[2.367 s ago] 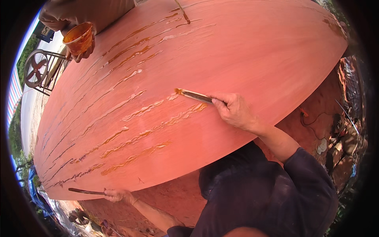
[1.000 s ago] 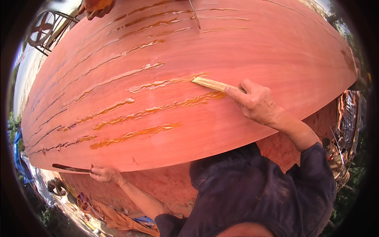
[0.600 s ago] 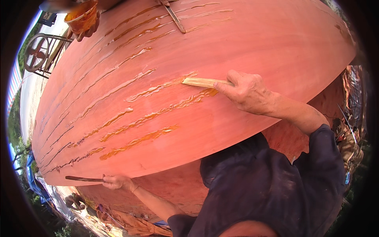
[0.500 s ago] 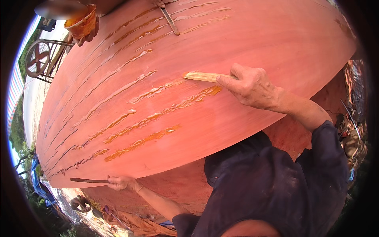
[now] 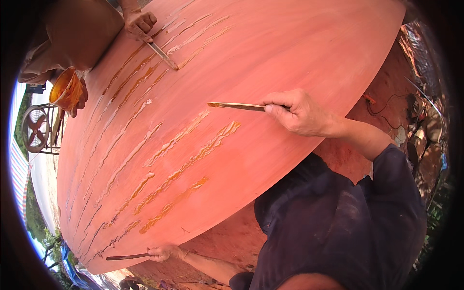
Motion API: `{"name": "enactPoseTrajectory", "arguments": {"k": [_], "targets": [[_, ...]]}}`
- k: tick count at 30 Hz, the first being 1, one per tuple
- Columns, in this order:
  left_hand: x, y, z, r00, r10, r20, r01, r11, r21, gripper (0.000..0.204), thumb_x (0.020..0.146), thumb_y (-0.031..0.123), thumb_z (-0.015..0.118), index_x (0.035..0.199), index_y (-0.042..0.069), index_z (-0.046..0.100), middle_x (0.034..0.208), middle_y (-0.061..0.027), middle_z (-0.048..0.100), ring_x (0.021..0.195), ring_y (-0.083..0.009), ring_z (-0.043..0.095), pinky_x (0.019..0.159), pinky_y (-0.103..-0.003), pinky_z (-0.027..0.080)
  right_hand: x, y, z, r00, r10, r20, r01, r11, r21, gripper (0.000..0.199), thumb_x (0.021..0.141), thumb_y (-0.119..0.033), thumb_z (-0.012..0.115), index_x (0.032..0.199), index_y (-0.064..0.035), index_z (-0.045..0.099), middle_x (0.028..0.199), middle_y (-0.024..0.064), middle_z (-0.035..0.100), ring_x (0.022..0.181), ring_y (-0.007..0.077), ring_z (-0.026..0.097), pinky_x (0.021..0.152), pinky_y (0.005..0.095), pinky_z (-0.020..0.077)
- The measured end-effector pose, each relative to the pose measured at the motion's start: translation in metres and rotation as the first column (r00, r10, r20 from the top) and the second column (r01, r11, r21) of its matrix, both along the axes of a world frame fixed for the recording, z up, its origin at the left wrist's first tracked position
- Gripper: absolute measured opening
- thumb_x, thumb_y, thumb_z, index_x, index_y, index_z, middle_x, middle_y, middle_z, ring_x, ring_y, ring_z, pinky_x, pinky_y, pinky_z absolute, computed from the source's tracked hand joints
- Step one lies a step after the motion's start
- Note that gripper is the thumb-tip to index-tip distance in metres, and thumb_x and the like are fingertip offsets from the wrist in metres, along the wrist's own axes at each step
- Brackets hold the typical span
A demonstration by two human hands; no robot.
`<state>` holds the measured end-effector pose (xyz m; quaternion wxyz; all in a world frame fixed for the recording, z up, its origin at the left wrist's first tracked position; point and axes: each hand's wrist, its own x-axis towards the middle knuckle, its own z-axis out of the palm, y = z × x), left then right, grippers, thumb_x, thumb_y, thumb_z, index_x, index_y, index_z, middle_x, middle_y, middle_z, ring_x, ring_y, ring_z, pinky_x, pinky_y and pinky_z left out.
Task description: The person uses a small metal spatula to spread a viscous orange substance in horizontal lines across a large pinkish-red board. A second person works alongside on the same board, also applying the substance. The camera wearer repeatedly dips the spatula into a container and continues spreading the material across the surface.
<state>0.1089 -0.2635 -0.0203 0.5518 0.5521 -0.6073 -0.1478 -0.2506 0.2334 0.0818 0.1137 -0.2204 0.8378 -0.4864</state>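
A large reddish, smooth curved slab stretches across the view, with long cracks bearing glossy amber paste. My right hand is closed around a thin flat wooden stick, its tip amber-smeared and just above the surface, by the upper ends of the paste lines. At the slab's lower edge, my left hand grips a thin dark strip lying close to the surface near the cracks' lower ends. I cannot tell whether that strip is metal or wood.
Across the slab at upper left, another person's hand works a flat stick along a crack. Their other hand holds an amber-stained cup. A round fan stands behind. Reddish dust covers the ground; a cable lies on it.
The view has turned, so the slab sits more steeply. My right-hand stick has tipped edge-on and lifted slightly off the paste line. More of the other person shows, their stick now lower.
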Motion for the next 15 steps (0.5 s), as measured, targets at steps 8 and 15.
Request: {"name": "enactPoseTrajectory", "arguments": {"k": [8,15], "targets": [[-0.013,0.014,0.008,0.989,0.026,0.145,-0.03,0.999,0.026,0.039,0.103,0.029,0.051,0.112,-0.005,0.068,0.102,-0.0168,0.068,0.089,-0.026,0.061,0.079,-0.038,0.051,0.009,0.012,-0.015,0.987,-0.12,0.107,0.129,0.988,-0.081,0.018,0.098,-0.008,0.057,0.104,0.0007,0.071,0.065,0.007,0.055,0.06,0.0127,0.054,0.057,0.0328,0.0442],[-0.021,0.021,0.01,0.988,-0.007,0.155,0.007,1.0,0.0,0.04,0.105,0.029,0.049,0.114,-0.005,0.067,0.102,-0.0164,0.066,0.09,-0.0253,0.061,0.08,-0.037,0.05,0.016,0.016,-0.028,0.997,-0.012,0.074,0.029,0.971,-0.238,0.026,0.103,-0.009,0.056,0.125,0.0016,0.066,0.082,0.005,0.068,0.069,0.0122,0.065,0.061,0.0293,0.0524]]}}
